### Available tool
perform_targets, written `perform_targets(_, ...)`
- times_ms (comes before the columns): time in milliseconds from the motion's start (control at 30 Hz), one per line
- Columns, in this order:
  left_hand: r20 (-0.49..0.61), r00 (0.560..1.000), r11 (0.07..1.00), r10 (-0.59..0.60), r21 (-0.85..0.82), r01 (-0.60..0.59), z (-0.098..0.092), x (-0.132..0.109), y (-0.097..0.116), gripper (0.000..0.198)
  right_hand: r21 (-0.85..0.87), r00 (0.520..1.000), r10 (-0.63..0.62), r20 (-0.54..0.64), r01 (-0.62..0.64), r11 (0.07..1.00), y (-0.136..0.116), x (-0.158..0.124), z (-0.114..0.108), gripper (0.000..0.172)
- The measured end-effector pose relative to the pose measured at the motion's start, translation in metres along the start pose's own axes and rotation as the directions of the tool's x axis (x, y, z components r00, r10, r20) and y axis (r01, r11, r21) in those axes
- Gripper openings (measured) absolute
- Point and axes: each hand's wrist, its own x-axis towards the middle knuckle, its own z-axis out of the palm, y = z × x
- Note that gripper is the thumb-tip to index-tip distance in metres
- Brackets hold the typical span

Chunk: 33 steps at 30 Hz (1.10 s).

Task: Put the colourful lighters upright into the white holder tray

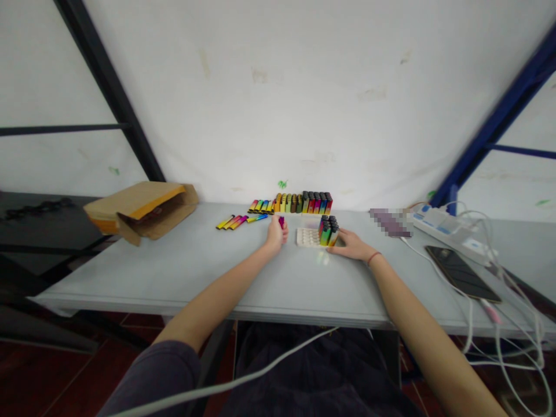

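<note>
My left hand point(276, 233) is closed around a small purple-pink lighter point(281, 221), just left of a white tray point(306, 237). Several multicoloured lighters point(328, 230) stand upright in the tray's right part; its left sockets look bare. My right hand point(353, 244) rests on the table against the tray's right side, fingers touching it, holding nothing I can make out. Behind the tray a row of upright lighters point(304, 202) stands along the wall. A few more lighters point(237, 221) lie flat to the left.
An open cardboard box point(141, 209) lies on its side at the table's left. At right are a power strip point(443, 226) with white cables, a dark phone point(461, 272) and a blurred patch. A white cable crosses my lap. The grey table's front edge point(217, 310) is near me.
</note>
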Motion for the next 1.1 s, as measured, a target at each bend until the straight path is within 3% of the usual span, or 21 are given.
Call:
perform_targets(133,0.08,0.997,0.999,0.015,0.035,-0.018,0.004,0.004,0.003,0.043,0.004,1.0,0.008,-0.003,-0.007,1.0,0.001,0.0,0.001,0.061)
perform_targets(267,0.146,0.973,0.972,0.18,0.128,-0.199,0.022,0.016,0.008,0.024,0.005,1.0,0.009,-0.016,-0.009,1.0,0.002,0.0,0.003,0.063)
perform_targets(333,0.186,0.923,0.902,0.336,0.22,-0.372,0.032,0.022,0.008,0.013,0.006,1.0,0.01,-0.02,-0.01,1.0,0.001,0.0,0.004,0.064)
perform_targets(400,0.245,0.839,0.778,0.486,0.316,-0.543,0.041,0.026,0.007,0.009,0.008,1.0,0.016,-0.026,-0.016,1.0,0.001,0.0,0.004,0.065)
perform_targets(467,0.317,0.773,0.676,0.55,0.375,-0.634,0.046,0.03,0.003,0.013,0.014,0.999,0.019,-0.031,-0.018,1.0,0.001,-0.001,0.004,0.064)
perform_targets(633,0.419,0.78,0.674,0.465,0.404,-0.619,0.049,0.034,-0.012,0.023,0.029,1.0,0.008,-0.029,-0.007,1.0,0.001,-0.001,0.002,0.06)
perform_targets(833,0.445,0.774,0.637,0.451,0.447,-0.628,0.042,0.033,-0.015,0.021,0.042,0.999,0.009,-0.037,-0.008,0.999,0.0,-0.001,0.002,0.059)
perform_targets(933,0.447,0.772,0.632,0.452,0.45,-0.631,0.04,0.029,-0.016,0.029,0.041,0.999,0.011,-0.035,-0.01,0.999,-0.001,-0.001,0.002,0.058)
perform_targets(1033,0.485,0.749,0.586,0.452,0.472,-0.659,0.039,0.024,-0.015,0.031,0.036,1.0,0.013,-0.027,-0.012,0.999,-0.002,-0.001,0.001,0.057)
perform_targets(1100,0.523,0.713,0.504,0.467,0.506,-0.7,0.036,0.021,-0.012,0.026,0.032,1.0,0.016,-0.02,-0.015,0.999,-0.002,-0.001,0.0,0.058)
